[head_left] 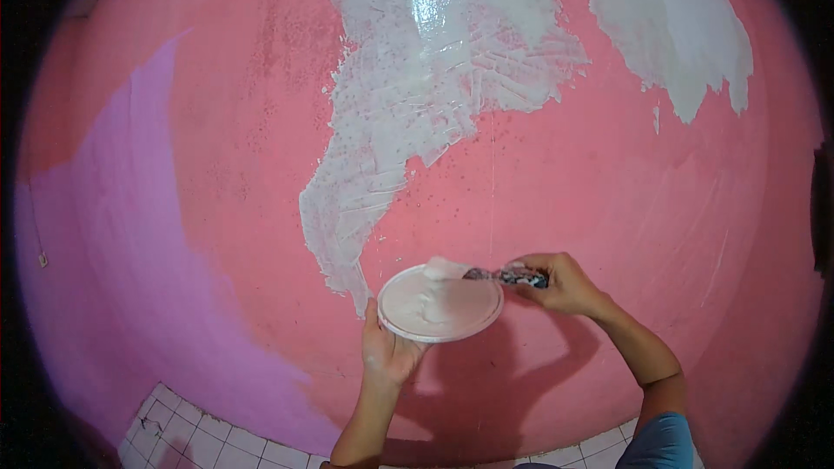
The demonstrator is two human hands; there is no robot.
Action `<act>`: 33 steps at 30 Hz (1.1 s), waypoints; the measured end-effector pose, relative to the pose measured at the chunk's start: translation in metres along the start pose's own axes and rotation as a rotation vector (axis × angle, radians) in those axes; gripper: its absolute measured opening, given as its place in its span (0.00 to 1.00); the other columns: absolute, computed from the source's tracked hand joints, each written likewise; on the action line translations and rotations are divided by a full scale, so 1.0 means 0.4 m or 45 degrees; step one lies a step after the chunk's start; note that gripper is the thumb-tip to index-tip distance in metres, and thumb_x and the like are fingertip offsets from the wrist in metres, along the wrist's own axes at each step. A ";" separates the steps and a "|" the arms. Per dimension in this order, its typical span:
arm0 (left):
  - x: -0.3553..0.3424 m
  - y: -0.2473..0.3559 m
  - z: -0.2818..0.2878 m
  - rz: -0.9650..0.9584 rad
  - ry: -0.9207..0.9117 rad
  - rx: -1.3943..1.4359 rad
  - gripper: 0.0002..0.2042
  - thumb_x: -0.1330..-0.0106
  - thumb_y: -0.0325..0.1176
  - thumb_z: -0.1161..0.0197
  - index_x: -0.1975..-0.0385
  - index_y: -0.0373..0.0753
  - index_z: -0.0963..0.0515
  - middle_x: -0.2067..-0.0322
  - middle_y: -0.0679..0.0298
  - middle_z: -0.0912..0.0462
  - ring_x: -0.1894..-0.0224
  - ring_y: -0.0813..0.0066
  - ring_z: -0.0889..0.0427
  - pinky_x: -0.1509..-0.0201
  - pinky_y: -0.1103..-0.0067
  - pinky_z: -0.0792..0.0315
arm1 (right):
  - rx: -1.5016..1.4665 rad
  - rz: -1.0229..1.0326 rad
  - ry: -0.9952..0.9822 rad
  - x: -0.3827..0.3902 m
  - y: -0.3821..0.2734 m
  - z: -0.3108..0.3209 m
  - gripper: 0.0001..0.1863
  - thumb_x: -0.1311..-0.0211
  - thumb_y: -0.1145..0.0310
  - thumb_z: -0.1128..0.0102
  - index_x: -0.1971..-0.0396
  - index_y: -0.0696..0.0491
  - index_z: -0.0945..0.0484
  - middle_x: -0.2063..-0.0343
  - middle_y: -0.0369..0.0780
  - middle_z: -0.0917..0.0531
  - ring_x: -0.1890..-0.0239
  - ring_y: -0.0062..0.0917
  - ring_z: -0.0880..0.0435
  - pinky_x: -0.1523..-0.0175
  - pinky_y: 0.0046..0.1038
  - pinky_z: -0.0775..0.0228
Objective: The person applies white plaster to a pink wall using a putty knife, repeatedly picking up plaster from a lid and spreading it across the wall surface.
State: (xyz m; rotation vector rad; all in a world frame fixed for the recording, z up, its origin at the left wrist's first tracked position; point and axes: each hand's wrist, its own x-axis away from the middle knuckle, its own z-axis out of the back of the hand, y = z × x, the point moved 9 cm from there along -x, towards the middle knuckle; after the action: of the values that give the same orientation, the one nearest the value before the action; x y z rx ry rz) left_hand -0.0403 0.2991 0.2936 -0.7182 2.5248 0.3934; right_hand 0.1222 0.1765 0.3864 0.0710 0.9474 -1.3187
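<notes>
My left hand (390,354) holds up a round white lid (402,316) from below, its thumb at the left rim and its other fingers hidden underneath. White paste (429,306) is smeared on the lid. My right hand (556,285) is closed round the dark, paste-spattered handle of a putty knife (524,277). The blade reaches left over the lid's far edge, with a lump of white paste (443,268) at its end. Beyond both hands stands a pink wall (556,182), where a large patch of wet white putty (391,113) runs down toward the lid.
A second white putty patch (678,35) is on the wall at upper right. Purple paint (130,182) covers the wall's left part. A small switch on a cord (43,259) hangs at far left. White floor tiles (204,445) run along the wall's foot.
</notes>
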 end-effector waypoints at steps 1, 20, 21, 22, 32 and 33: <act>-0.007 0.003 -0.011 -0.009 -0.002 -0.005 0.33 0.29 0.57 0.74 0.35 0.36 0.46 0.35 0.50 0.44 0.34 0.52 0.42 0.34 0.54 0.45 | 0.044 -0.008 -0.010 -0.016 -0.022 0.011 0.16 0.48 0.69 0.36 0.58 0.53 0.20 0.70 0.43 0.16 0.69 0.27 0.17 0.60 0.28 0.27; -0.071 -0.026 -0.090 -0.081 0.059 -0.106 0.32 0.28 0.54 0.73 0.36 0.33 0.47 0.35 0.46 0.45 0.34 0.48 0.44 0.36 0.49 0.44 | 0.038 0.118 0.169 -0.028 -0.064 0.102 0.16 0.48 0.69 0.35 0.59 0.56 0.22 0.69 0.39 0.18 0.67 0.27 0.19 0.59 0.27 0.28; -0.079 -0.031 -0.094 -0.068 0.065 -0.114 0.32 0.28 0.53 0.73 0.35 0.33 0.48 0.35 0.45 0.46 0.34 0.47 0.45 0.36 0.48 0.45 | 0.163 0.157 0.222 -0.030 -0.079 0.121 0.16 0.48 0.68 0.36 0.59 0.55 0.22 0.70 0.39 0.19 0.68 0.30 0.20 0.60 0.28 0.28; -0.088 -0.037 -0.097 -0.075 0.069 -0.115 0.32 0.28 0.53 0.73 0.35 0.33 0.48 0.35 0.45 0.46 0.34 0.47 0.45 0.36 0.48 0.45 | 0.158 0.159 0.217 -0.037 -0.077 0.136 0.16 0.48 0.68 0.36 0.59 0.55 0.22 0.70 0.39 0.19 0.68 0.30 0.20 0.60 0.28 0.28; -0.245 -0.102 -0.252 -0.041 -0.176 -0.184 0.32 0.28 0.53 0.74 0.35 0.32 0.50 0.35 0.46 0.48 0.33 0.47 0.47 0.33 0.49 0.49 | 1.070 0.985 0.775 -0.083 -0.186 0.319 0.16 0.50 0.71 0.36 0.58 0.49 0.21 0.70 0.34 0.21 0.64 0.25 0.25 0.48 0.37 0.41; -0.251 -0.108 -0.259 -0.036 -0.183 -0.165 0.32 0.28 0.53 0.74 0.35 0.32 0.50 0.35 0.45 0.47 0.33 0.47 0.46 0.33 0.49 0.49 | 1.014 0.987 0.791 -0.091 -0.172 0.330 0.17 0.51 0.71 0.36 0.58 0.49 0.21 0.70 0.34 0.22 0.64 0.25 0.25 0.48 0.36 0.41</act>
State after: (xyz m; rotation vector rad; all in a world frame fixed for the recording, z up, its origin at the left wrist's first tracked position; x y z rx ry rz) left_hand 0.0203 0.2649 0.4272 -0.7453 2.3682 0.5826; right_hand 0.1386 0.1124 0.5248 1.3850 0.7076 -0.8538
